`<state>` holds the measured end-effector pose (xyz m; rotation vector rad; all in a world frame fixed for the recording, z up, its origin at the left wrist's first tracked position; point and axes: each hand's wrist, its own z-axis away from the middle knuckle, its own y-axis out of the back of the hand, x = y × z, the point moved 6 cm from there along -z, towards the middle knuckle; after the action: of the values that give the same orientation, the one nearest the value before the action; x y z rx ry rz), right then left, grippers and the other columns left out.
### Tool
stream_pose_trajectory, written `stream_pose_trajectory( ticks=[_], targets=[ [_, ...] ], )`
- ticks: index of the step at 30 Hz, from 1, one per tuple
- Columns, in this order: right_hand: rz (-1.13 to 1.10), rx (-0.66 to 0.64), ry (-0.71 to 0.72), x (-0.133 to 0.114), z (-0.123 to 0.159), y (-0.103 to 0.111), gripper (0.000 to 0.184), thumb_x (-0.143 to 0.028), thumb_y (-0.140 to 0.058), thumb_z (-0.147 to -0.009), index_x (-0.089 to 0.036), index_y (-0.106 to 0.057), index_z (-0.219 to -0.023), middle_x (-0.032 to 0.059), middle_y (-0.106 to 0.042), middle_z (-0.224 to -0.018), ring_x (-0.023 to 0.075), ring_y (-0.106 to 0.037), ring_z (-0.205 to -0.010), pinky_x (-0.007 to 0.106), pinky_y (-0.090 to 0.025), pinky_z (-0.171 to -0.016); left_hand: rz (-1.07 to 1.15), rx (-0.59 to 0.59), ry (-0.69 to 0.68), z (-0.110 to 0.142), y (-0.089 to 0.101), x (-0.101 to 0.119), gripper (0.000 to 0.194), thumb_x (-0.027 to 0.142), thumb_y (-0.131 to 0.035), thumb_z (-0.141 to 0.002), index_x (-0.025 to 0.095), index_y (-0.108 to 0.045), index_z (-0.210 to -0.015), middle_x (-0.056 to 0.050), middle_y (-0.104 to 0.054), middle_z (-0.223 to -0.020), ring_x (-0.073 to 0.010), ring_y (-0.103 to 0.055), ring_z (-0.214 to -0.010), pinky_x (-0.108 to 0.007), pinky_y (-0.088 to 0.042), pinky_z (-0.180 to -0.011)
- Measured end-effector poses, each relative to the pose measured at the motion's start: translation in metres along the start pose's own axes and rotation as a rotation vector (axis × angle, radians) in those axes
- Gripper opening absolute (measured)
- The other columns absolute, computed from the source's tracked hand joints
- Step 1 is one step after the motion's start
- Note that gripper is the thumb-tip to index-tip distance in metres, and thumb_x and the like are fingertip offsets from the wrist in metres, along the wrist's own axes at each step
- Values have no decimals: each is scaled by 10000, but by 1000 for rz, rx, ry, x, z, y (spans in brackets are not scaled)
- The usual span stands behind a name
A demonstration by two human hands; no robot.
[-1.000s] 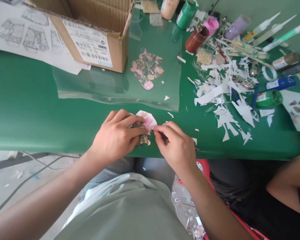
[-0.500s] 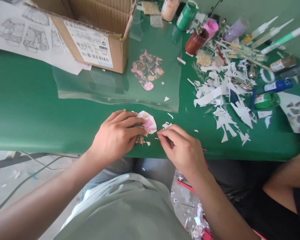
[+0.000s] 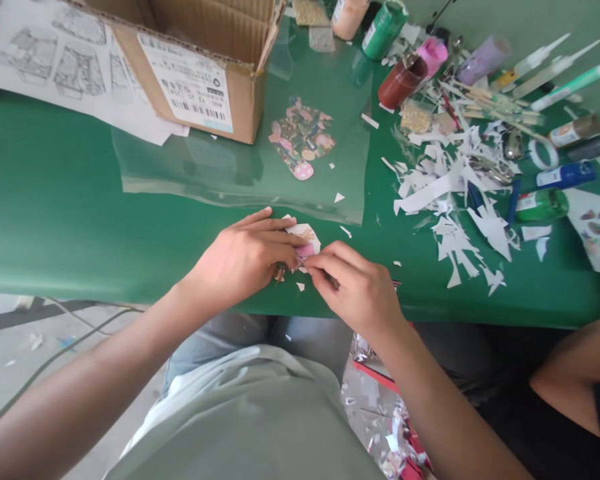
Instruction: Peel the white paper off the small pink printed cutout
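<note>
Fingertips of both the left hand [image 3: 240,257] and right hand [image 3: 360,293] pinch a small printed pink paper cutout [image 3: 306,241] at frame centre; flimsy, tearable, best gripped by its edges

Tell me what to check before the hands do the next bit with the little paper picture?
1. Left hand on the cutout: ok, its fingers press it on the table.
2. Right hand at the cutout's edge: ok, fingertips pinch there.
3. What the right fingers pinch: cannot tell, too small.
4. Cutout fully in view: not ok, the hands hide most of it.
5. Plastic sheet away from the hands: ok, it lies just beyond them.
6. Scrap pile away from the cutout: ok, it lies off to the right, but a few bits lie by the hands.
</note>
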<state>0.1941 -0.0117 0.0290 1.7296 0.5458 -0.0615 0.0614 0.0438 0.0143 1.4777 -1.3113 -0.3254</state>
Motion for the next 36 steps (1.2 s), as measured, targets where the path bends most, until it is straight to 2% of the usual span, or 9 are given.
stream_pose_trajectory(
  ticks=[9, 16, 22, 28, 32, 36],
  targets=[
    [8, 5, 17, 0, 0, 0, 204, -144, -518, -926, -198, -708, -876, 4, -700, -841, 66, -586, -589, 210, -390, -524, 16, -14, 8, -1, 0, 0, 418, -55, -481, -761, 254, -735, -885, 62, -738, -1143, -222, -610, -1229, -469, -465, -1096],
    [124, 16, 124, -3, 1, 1, 213, -151, -509, -937, -207, -711, -903, -12, -687, -837, 72, -569, -600, 230, -346, -509, 8, -1, -2, -1, 0, 0, 392, -36, -474, -777, 245, -735, -857, 61, -740, -1138, -218, -619, -1217, -460, -471, -1090],
    [196, -15, 146, -3, 3, 3, 229, -142, -491, -939, -207, -705, -892, -13, -664, -824, 69, -524, -575, 245, -317, -486, 8, -6, 3, -1, 1, 0, 391, -31, -471, -774, 248, -736, -841, 63, -743, -1129, -213, -616, -1222, -461, -464, -1095],
    [195, 4, 70, 0, 13, 9, 222, -147, -496, -938, -202, -707, -892, -4, -657, -808, 73, -553, -595, 233, -325, -473, 9, -44, 29, -1, 0, 0, 419, -35, -461, -758, 259, -745, -850, 68, -732, -1157, -209, -607, -1233, -455, -452, -1105],
    [149, -25, -58, 4, 20, 16, 192, -198, -518, -950, -195, -691, -867, -3, -678, -822, 71, -568, -565, 223, -349, -473, -42, 11, 40, 0, 3, 1, 408, -3, -466, -812, 271, -755, -896, 58, -736, -1150, -213, -629, -1198, -446, -479, -1067],
    [84, -15, -101, 2, 21, 17, 173, -186, -507, -950, -185, -677, -977, 16, -690, -866, 83, -605, -598, 219, -378, -493, -106, 46, 26, -1, 4, 3, 366, 50, -477, -860, 264, -756, -961, 22, -745, -1130, -228, -647, -1153, -452, -492, -1023]
  ],
)
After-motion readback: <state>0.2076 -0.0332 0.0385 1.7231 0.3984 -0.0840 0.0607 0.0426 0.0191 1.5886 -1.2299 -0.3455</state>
